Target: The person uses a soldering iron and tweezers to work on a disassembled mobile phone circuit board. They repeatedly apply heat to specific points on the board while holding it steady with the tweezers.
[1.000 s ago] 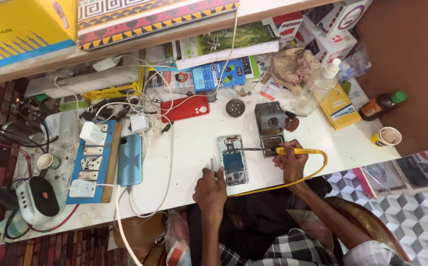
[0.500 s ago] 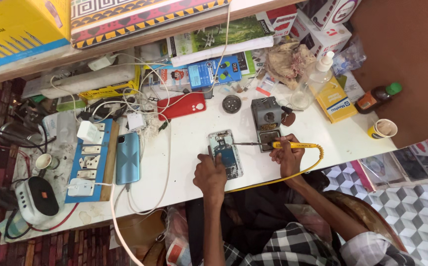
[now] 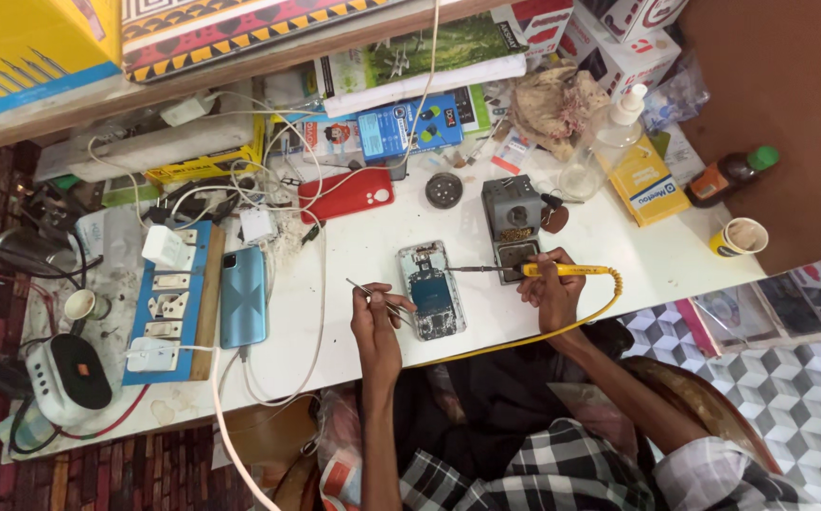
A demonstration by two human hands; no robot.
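Lying opened on the white bench [image 3: 619, 255], a phone [image 3: 432, 289] is steadied with tweezers [image 3: 373, 290] gripped by the left hand [image 3: 373, 317] while a yellow soldering iron [image 3: 533, 271], clasped in the right hand [image 3: 550, 293], is aimed at its bared board, with the back cover not yet refitted.

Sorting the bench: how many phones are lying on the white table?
2: an opened phone between the left hand and right hand, and a blue phone beside the socket board. Clutter may hide more.

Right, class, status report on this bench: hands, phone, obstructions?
Left hand holds tweezers beside opened phone. Right hand holds yellow soldering iron, tip toward phone. Nothing between.
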